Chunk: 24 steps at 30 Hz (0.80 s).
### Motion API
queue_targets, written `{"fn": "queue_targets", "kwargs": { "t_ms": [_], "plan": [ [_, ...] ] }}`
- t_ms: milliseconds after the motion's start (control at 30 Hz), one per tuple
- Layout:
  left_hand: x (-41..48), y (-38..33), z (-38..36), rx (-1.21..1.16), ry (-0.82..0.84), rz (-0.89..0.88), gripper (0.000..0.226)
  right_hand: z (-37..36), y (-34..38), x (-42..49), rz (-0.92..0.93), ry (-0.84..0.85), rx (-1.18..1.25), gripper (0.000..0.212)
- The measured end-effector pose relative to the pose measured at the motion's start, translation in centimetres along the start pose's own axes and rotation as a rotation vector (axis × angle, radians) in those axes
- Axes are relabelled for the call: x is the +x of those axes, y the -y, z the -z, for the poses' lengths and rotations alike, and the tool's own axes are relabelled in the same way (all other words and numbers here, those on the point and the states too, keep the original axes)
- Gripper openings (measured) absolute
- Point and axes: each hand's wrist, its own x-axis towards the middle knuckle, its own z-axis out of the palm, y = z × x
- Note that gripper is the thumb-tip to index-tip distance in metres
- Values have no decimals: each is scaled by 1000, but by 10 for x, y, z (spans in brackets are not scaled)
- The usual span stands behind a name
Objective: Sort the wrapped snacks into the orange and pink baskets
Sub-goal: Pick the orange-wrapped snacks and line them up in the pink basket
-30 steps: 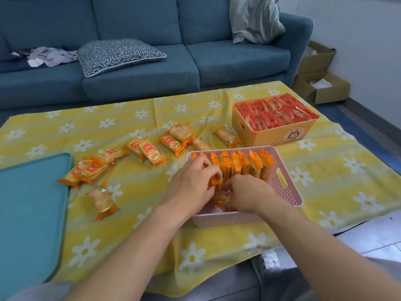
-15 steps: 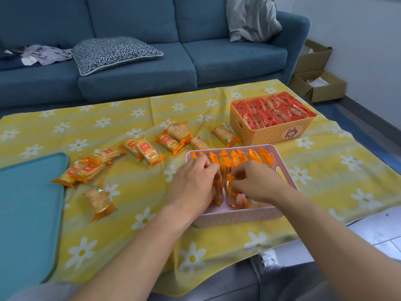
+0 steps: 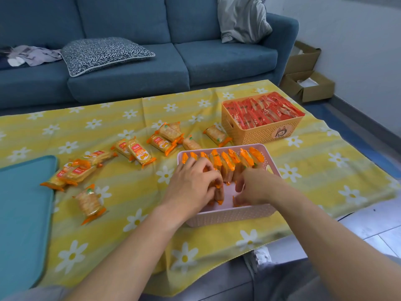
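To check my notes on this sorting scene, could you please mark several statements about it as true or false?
1. The left hand and the right hand both reach into the pink basket. True.
2. The orange basket holds red-wrapped snacks. True.
3. The pink basket stands on the teal tray. False: it stands on the yellow cloth; the tray lies apart, further left.
4. Every orange snack is already in a basket. False: several orange packs lie loose on the cloth.

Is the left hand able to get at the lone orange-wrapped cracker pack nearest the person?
Probably yes: the lone orange-wrapped cracker pack lies on yellow flowered cloth left of the left hand, nothing between them, seemingly within reach.
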Motion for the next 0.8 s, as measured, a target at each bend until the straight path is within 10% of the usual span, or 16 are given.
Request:
{"fn": "queue_targets", "kwargs": {
  "t_ms": [267,600,800],
  "plan": [
    [-1,1,-2,-51,1,30,19,0,5,3,24,110,-163,17],
    [0,1,-3,-70,-21,24,22,13,13,-19,-90,-317,350,35],
    [-1,0,0,-79,24,13,27,14,23,-22,-51,-169,432,28]
  ]
}}
